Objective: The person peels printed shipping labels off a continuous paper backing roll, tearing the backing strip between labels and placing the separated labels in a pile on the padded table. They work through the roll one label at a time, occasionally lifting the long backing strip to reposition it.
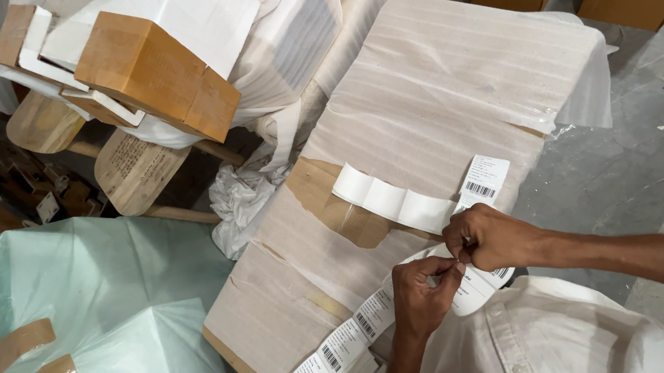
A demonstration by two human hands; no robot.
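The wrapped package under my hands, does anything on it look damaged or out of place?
Yes. The foam wrap on the wrapped package is torn open near the middle, baring brown cardboard. A label strip lies slanted across the tear, while both hands pinch another strip.

The label strip [339, 354] is running off the lower edge of the frame, its end unseen. The left hand [424, 294] and right hand [490, 237] are covering the label pinched between them (its print is too small to tell anyway). The wrapped package [436, 97] is hiding its far side.
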